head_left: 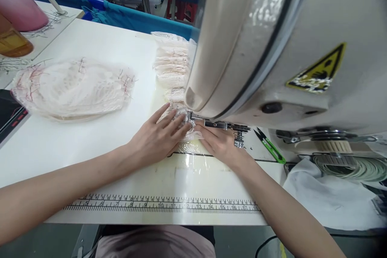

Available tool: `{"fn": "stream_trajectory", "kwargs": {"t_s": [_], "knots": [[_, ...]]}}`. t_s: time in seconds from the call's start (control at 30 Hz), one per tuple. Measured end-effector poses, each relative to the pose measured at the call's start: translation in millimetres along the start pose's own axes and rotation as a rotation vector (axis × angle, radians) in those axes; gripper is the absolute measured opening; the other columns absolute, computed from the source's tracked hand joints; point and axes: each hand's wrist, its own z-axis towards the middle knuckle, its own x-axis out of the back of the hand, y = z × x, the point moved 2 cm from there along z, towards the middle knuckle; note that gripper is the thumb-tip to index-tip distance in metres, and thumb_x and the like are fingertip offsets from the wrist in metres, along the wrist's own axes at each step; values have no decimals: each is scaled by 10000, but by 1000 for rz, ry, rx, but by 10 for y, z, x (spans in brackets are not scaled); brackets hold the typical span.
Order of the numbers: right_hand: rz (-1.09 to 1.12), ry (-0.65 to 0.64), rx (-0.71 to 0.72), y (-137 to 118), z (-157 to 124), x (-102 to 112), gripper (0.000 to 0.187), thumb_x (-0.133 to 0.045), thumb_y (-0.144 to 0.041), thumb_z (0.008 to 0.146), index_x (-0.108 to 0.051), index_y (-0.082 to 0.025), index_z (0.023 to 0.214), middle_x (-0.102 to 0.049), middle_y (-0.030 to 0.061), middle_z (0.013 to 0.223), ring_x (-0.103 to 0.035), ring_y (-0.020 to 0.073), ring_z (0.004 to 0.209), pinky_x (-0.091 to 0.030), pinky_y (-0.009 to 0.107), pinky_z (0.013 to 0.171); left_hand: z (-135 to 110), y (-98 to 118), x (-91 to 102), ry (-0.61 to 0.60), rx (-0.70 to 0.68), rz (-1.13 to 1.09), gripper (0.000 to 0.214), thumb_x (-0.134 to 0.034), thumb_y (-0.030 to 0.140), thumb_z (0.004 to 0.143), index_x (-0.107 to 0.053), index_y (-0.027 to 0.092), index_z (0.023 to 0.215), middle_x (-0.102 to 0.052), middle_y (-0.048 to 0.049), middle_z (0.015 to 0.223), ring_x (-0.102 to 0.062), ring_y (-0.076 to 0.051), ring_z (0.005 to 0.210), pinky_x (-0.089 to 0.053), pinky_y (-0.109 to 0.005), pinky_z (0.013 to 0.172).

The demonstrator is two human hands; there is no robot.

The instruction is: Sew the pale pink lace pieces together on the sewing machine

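Note:
Under the head of a sewing machine (236, 48) lies a strip of pale, gathered lace fabric (172, 64), running back from the needle area in ruffled folds. My left hand (161, 133) rests flat on the fabric just left of the presser foot (190, 116), fingers spread. On the other side my right hand (219, 141) reaches in beneath the machine head, its fingers at the fabric's right edge by the foot. Its fingertips are partly hidden behind metal parts, so their grip does not show. The needle itself cannot be made out.
A stack of pale lace pieces (75, 88) with loose red threads lies to the left. Green thread snips (270, 147) lie right of my right hand. A ruler strip (166, 204) runs along the front edge. White cloth (332, 197) sits at the right, a pink thread cone (22, 4) at upper left.

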Motion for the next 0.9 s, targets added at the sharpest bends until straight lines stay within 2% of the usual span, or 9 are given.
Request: {"fn": "stream_trajectory", "kwargs": {"t_s": [0.13,0.27,0.33,0.5,0.6,0.77,0.9], "knots": [[3,-2,-8,7,17,-17,317,-540,-158,938,-624,-242,1232,-687,39,1186,-643,154,1029,-541,288,876,-15,-13,-13,62,-15,5,297,-433,220,990,-646,129,1175,-720,-91,1144,-658,-247,1101,-447,-485,1055],[-8,-31,8,8,31,-21,324,-550,-127,916,-638,-241,1207,-689,36,1181,-639,162,1052,-541,295,884,-16,-16,20,140,-151,-18,316,-368,91,988,-649,111,1131,-729,-53,1142,-670,-170,1075,-444,-367,1070],[-36,-28,49,-6,33,-15,328,-530,-84,901,-649,-218,1176,-698,34,1157,-646,156,1032,-547,288,863,-4,-28,43,142,-181,-31,322,-349,74,987,-661,103,1066,-740,-57,1103,-683,-164,1043,-438,-350,1078],[-153,28,153,-67,51,-2,336,-477,22,862,-647,-141,1101,-720,29,1098,-660,119,977,-544,245,824,13,-60,61,86,-151,-42,270,-398,108,985,-644,143,878,-748,-49,1057,-687,-160,1042,-427,-348,1100],[-161,64,158,-84,70,2,313,-493,14,865,-643,-156,1080,-726,4,1072,-660,105,944,-532,238,784,9,-64,52,85,-135,-47,246,-420,105,972,-646,141,884,-746,-65,1074,-690,-168,1046,-444,-352,1089],[-183,42,144,-109,89,8,252,-529,-37,891,-631,-169,1080,-727,-11,1072,-654,105,940,-497,245,781,4,-73,45,84,-100,-50,228,-432,110,950,-647,163,895,-747,-64,1079,-691,-172,1050,-470,-362,1052],[-83,41,91,-140,107,28,151,-544,-102,899,-623,-193,990,-726,-27,1022,-644,108,922,-459,261,733,-4,-132,61,111,-70,-156,135,-503,195,909,-635,177,928,-741,-42,1093,-697,-183,977,-486,-384,984]]}}
